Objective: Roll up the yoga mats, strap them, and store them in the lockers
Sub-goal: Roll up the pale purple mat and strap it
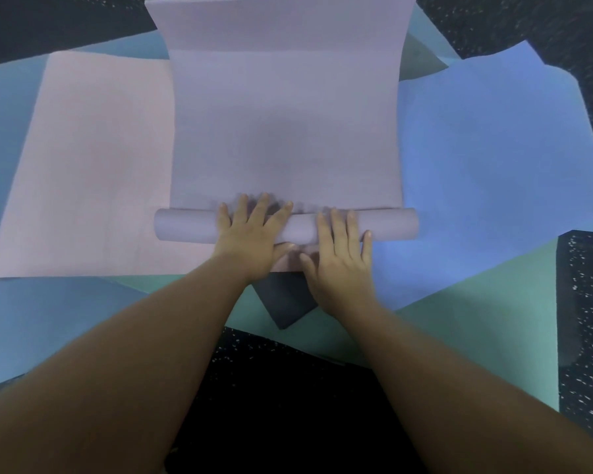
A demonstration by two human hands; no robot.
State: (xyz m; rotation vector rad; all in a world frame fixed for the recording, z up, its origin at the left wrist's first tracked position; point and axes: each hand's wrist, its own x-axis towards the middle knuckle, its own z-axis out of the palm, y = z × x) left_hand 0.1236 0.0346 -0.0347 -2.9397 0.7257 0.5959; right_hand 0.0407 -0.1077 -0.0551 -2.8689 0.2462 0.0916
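Black rubber floor (586,302) w/ white speckles, seen at far right, top right corner (528,15) & near bottom centre (288,347). Darker, almost plain black at top left. Speckles densest on right strip, blurred toward frame edges. Dark shadowed patch at bottom centre, betw. the forearms; can't tell if floor or clothing. Small dark grey flat piece (288,299) w/ squared corner, lying tilted just above that patch; what it is, unclear.

Lilac mat (285,131): matt foam, fine-textured. Floor (589,302): dark speckled rubber.
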